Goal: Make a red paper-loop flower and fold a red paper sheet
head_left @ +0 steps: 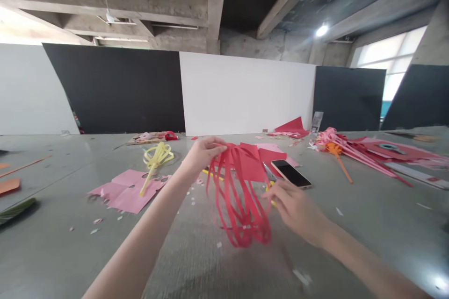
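A bundle of looped red paper strips (242, 201) hangs from my left hand (207, 153), whose fingers are pinched on its upper end. My right hand (293, 205) is to the right of the strips, its fingers at the yellow handles of a pair of scissors (269, 173); blur hides how firmly they hold them. Behind the bundle lie red paper sheets (254, 161). A phone (291, 174) with a dark screen lies just beyond my right hand.
Left on the grey table (196, 252) are pink paper (128, 194) and a yellow paper flower (157, 156). At right lie pink paper flowers (329, 138), an orange flower (336, 149) and red sheets (382, 149). White and black panels (249, 96) stand behind.
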`<control>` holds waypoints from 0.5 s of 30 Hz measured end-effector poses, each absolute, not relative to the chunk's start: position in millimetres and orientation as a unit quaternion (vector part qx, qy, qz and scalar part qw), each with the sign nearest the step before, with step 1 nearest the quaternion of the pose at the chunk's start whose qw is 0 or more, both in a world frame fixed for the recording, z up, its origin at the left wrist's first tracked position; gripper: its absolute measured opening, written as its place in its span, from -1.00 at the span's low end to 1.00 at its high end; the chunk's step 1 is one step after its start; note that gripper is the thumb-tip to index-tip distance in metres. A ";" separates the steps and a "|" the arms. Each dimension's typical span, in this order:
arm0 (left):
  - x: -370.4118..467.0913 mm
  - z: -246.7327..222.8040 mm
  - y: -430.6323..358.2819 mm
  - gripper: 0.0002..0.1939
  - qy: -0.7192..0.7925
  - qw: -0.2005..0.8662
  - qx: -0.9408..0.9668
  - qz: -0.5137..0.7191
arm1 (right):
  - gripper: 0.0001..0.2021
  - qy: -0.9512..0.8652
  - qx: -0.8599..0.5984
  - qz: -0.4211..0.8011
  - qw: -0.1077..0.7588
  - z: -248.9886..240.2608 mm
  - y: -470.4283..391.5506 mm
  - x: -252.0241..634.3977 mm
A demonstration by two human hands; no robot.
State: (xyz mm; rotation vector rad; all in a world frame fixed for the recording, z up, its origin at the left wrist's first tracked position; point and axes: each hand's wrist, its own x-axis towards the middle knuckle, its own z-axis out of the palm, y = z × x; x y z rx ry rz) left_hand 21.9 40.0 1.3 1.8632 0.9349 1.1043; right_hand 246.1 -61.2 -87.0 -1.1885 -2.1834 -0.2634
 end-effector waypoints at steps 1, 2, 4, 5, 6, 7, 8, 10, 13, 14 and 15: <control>19.4 7.8 40.8 -0.86 0.362 0.377 0.722 0.453 | -0.72 -0.814 -0.442 -0.118 0.358 -86.3 -59.8 250.0; 17.4 14.8 42.3 -0.87 0.359 0.372 0.715 0.471 | -0.72 -0.799 -0.431 -0.132 0.399 -86.3 -58.5 253.3; 14.9 29.7 46.8 -0.89 0.355 0.361 0.701 0.503 | -0.75 -0.768 -0.420 -0.150 0.461 -87.7 -56.1 257.8; 14.6 37.4 49.3 -0.91 0.355 0.356 0.695 0.514 | -0.76 -0.752 -0.422 -0.153 0.482 -88.9 -54.9 259.1; 14.7 45.1 51.8 -0.91 0.355 0.353 0.691 0.522 | -0.78 -0.739 -0.428 -0.153 0.497 -90.3 -53.6 259.8; 15.4 52.5 54.1 -0.92 0.356 0.352 0.687 0.527 | -0.79 -0.729 -0.435 -0.152 0.507 -91.8 -52.2 260.2; 16.5 59.5 56.0 -0.93 0.358 0.353 0.684 0.529 | -0.80 -0.724 -0.440 -0.152 0.510 -93.4 -50.7 260.4; 19.9 71.3 58.2 -0.94 0.359 0.358 0.679 0.531 | -0.82 -0.719 -0.447 -0.152 0.510 -96.6 -47.9 260.8; 26.0 83.1 57.2 -0.96 0.355 0.375 0.672 0.531 | -0.83 -0.718 -0.460 -0.132 0.505 -101.4 -44.8 261.5; 27.9 85.6 55.8 -0.96 0.352 0.383 0.669 0.531 | -0.83 -0.716 -0.464 -0.121 0.507 -103.0 -44.2 261.7; 29.4 87.6 54.0 -0.96 0.349 0.391 0.665 0.532 | -0.83 -0.714 -0.469 -0.109 0.509 -104.6 -43.6 261.7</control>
